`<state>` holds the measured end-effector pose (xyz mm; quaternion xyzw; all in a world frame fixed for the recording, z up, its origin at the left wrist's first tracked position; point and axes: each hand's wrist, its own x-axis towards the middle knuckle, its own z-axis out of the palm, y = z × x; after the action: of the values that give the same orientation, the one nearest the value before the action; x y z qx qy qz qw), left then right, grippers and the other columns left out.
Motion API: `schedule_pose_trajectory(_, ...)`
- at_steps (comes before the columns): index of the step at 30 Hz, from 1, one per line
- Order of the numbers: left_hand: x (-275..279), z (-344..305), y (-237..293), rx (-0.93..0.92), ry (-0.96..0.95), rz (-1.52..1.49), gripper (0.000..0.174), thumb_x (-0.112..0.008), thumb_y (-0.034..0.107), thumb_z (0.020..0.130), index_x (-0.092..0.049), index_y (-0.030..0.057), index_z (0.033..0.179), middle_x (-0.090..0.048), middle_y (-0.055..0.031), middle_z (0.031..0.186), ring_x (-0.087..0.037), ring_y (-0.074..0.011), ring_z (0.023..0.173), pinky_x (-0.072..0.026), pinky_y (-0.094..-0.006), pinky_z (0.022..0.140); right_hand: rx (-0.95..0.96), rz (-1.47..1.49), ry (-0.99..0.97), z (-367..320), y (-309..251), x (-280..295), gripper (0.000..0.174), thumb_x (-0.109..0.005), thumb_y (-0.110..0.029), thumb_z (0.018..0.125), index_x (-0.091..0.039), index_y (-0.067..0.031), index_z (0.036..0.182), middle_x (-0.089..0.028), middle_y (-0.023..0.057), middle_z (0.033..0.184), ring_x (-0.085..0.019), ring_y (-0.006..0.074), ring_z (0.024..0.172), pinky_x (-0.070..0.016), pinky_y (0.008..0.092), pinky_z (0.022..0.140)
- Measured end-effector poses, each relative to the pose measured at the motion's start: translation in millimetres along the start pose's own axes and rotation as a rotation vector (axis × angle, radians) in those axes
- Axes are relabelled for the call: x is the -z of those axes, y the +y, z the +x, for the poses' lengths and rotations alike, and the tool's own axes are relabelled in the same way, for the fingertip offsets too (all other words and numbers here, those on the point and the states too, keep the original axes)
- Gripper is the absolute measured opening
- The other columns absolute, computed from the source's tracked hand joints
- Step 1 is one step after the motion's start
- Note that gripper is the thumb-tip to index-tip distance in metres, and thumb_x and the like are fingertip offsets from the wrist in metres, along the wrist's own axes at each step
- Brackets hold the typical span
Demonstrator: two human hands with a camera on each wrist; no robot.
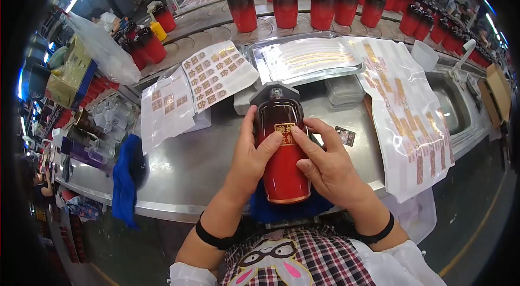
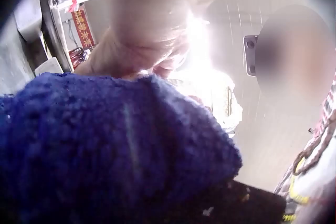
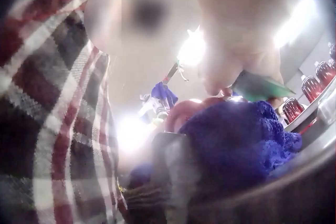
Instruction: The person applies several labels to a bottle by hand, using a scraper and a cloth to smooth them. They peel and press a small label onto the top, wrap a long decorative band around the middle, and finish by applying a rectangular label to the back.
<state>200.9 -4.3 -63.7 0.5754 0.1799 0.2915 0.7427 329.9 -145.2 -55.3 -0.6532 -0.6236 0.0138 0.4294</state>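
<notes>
A bottle (image 1: 283, 172), black at the top and fading to red, lies between the two hands in the head view, its neck against a dark angular support (image 1: 261, 93). Gold characters in a frame (image 1: 284, 133) mark its upper front. The left hand (image 1: 250, 150) grips the bottle's left side, thumb on the gold label. From the right, the right hand (image 1: 329, 164) holds it, with a finger on the label's right edge. Beneath the bottle is a blue cloth (image 1: 260, 207), large in the left wrist view (image 2: 121, 145) and the right wrist view (image 3: 231, 140).
Sheets of gold stickers lie left (image 1: 219, 72) and right (image 1: 403, 118). Behind the bottle stands a metal tray (image 1: 260, 69) of gold strips. A small dark card (image 1: 345, 135) is right of the bottle. Another blue cloth (image 1: 125, 178) hangs over the left edge. More bottles (image 1: 285, 4) line the back.
</notes>
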Motion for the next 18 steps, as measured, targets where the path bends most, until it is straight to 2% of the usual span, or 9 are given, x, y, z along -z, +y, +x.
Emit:
schedule_pose_trajectory(4, -1.1, -0.5, -1.7, -0.006, 0.02, 0.021, 0.079, -0.063, 0.023, 0.094, -0.017, -0.0049, 0.152, -0.043, -0.0182, 0.142, -0.048, -0.0218, 0.127, -0.0387, -0.0341, 0.108, -0.002, 0.017, 0.002, -0.3, 1.8, -0.3, 0.05, -0.068, -0.014, 0.089, -0.054, -0.0059, 0.136, -0.046, 0.026, 0.136, -0.049, 0.0424, 0.122, -0.0424, 0.0456, 0.103)
schedule_pose_trajectory(8, -0.6, 0.5, -2.5, -0.014, 0.023, 0.048, 0.079, -0.063, 0.024, 0.093, -0.018, -0.0048, 0.151, -0.043, -0.0179, 0.141, -0.048, -0.022, 0.127, -0.0388, -0.034, 0.108, 0.002, 0.027, 0.0, -0.1, 2.4, -0.1, 0.051, -0.069, -0.014, 0.088, -0.054, -0.006, 0.137, -0.045, 0.026, 0.136, -0.047, 0.0432, 0.123, -0.0419, 0.0466, 0.103)
schedule_pose_trajectory(11, -1.9, 0.2, -1.2, -0.023, 0.015, 0.049, 0.081, -0.064, 0.025, 0.093, -0.016, -0.0061, 0.151, -0.042, -0.0193, 0.142, -0.047, -0.023, 0.128, -0.0388, -0.0341, 0.108, -0.005, 0.015, 0.002, 0.0, 0.5, 2.3, 0.049, -0.066, -0.012, 0.09, -0.054, -0.0046, 0.137, -0.047, 0.0268, 0.134, -0.052, 0.0423, 0.118, -0.0458, 0.0437, 0.099)
schedule_pose_trajectory(14, 0.7, -0.1, -3.0, -0.018, 0.002, 0.047, 0.085, -0.065, 0.027, 0.094, -0.013, -0.0086, 0.151, -0.04, -0.0222, 0.143, -0.045, -0.0248, 0.129, -0.0384, -0.0345, 0.107, -0.025, 0.173, 0.22, -5.8, 3.6, 5.6, 0.045, -0.059, -0.008, 0.094, -0.051, -0.0011, 0.137, -0.055, 0.0222, 0.126, -0.06, 0.0306, 0.108, -0.0495, 0.0346, 0.091)
schedule_pose_trajectory(17, -0.4, 0.1, -2.0, -0.008, -0.004, 0.067, 0.086, -0.065, 0.028, 0.093, -0.013, -0.0087, 0.151, -0.04, -0.0222, 0.143, -0.045, -0.025, 0.129, -0.038, -0.0343, 0.108, -0.443, 0.669, 0.208, -16.5, -15.0, 22.2, 0.041, -0.054, -0.008, 0.098, -0.049, 0.0019, 0.137, -0.06, 0.0149, 0.118, -0.06, 0.017, 0.1, -0.0491, 0.026, 0.083)
schedule_pose_trajectory(18, -1.0, 0.1, -1.6, -0.016, 0.001, 0.096, 0.087, -0.066, 0.028, 0.093, -0.013, -0.0087, 0.151, -0.04, -0.0223, 0.143, -0.045, -0.0252, 0.129, -0.0377, -0.0343, 0.108, -0.472, 0.581, 0.163, -17.3, -18.9, 28.2, 0.039, -0.053, -0.012, 0.099, -0.049, 0.0028, 0.136, -0.062, 0.0092, 0.111, -0.055, 0.0112, 0.1, -0.0465, 0.0246, 0.084)
